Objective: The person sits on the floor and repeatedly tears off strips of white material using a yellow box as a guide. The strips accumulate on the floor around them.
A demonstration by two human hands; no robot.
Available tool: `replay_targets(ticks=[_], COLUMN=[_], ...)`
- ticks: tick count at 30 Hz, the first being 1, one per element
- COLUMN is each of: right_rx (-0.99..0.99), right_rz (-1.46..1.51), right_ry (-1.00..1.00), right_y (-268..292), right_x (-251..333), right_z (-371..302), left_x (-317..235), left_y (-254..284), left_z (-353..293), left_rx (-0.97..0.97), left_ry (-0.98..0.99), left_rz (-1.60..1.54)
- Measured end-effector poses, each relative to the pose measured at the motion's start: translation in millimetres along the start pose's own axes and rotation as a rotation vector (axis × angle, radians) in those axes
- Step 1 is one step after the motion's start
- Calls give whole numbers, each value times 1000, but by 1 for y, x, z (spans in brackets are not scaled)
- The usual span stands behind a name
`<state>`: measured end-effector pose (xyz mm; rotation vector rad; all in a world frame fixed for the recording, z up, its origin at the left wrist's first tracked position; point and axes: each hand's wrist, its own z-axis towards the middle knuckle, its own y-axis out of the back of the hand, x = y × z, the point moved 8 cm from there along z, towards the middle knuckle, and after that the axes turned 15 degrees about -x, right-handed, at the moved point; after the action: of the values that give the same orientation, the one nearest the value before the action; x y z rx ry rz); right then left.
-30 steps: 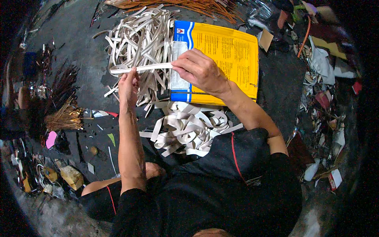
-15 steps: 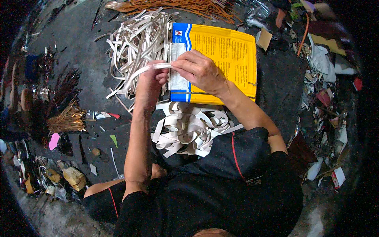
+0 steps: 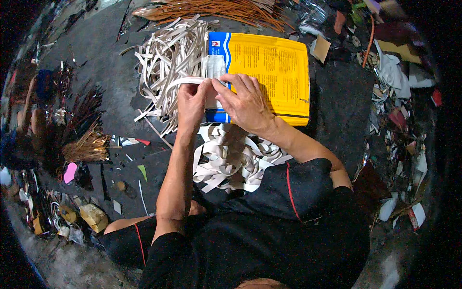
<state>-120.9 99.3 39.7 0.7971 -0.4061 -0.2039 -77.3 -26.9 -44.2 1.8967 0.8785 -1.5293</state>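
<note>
A white flat strip (image 3: pixel 190 80) arches from the left pile to my fingers over the can. My left hand (image 3: pixel 192 107) pinches it between thumb and forefinger at the can's left edge. My right hand (image 3: pixel 248 103) has its fingers bent and fingertips closed on the strip's end, beside the left fingertips; the exact grip is partly hidden. Beneath my hands lies a yellow and blue rectangular can (image 3: pixel 284 72) on its side, with a whitish patch (image 3: pixel 216 65) on its blue end. A tangled pile of narrow strips (image 3: pixel 161 62) sits left of the can.
Wider, looped white strips (image 3: pixel 231 161) lie heaped between the can and my lap. Brown sticks (image 3: pixel 207 12) are at the far side. A bundle of bristles (image 3: pixel 89 144) lies at left. Scraps (image 3: pixel 394 120) litter the right floor, with a tan block (image 3: pixel 94 217) at lower left.
My left hand has turned and moved right, its fingertips now meeting the right hand's. The right hand has come down lower against the can. The view has shifted slightly.
</note>
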Motion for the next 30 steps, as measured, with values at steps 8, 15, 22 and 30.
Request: replay_targets(ticks=[8,15,22,30], right_rx=[-47,-177,-142,188], right_rz=[159,398,661,1059], right_ry=[-109,116,-588,-959], right_y=[7,37,36,-4], right_x=[-11,18,-17,-17], right_z=[-1,-23,-20,-38], left_x=[-49,-157,-56,-47], left_y=[37,35,7,-12], left_z=[35,56,6,-14], left_rx=[-49,119,46,77], left_ry=[45,-219,54,-4], left_rz=[-173,-417,-410,-365])
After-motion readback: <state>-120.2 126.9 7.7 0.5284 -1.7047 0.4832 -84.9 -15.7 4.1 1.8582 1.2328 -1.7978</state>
